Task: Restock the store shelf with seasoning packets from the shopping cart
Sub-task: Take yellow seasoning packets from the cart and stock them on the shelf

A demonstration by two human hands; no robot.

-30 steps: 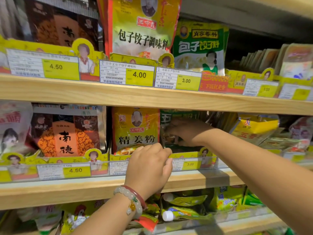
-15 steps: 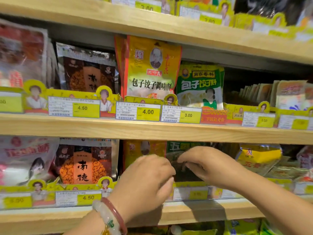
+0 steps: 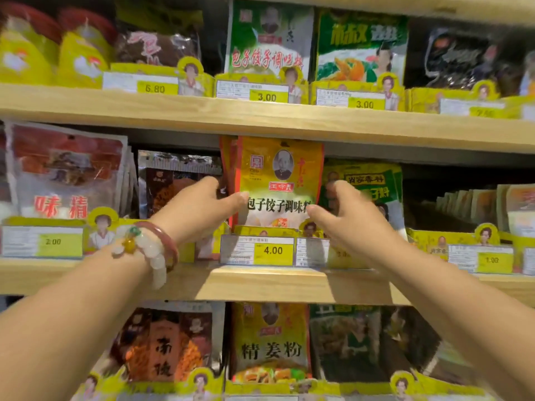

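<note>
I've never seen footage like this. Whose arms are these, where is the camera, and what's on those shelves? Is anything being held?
There is no machine here: these are a person's two bare arms, filmed by one wide-angle camera worn on the head, looking forward at store shelves. The left hand, with bracelets on its wrist, and the right hand reach toward a yellow packet standing on the middle shelf, above a 4.00 price tag. Their fingertips are at the packet's two edges, but neither hand has a grip on it that I can see; the picture is blurred there. Other seasoning packets fill the shelves above, below and beside.
</note>
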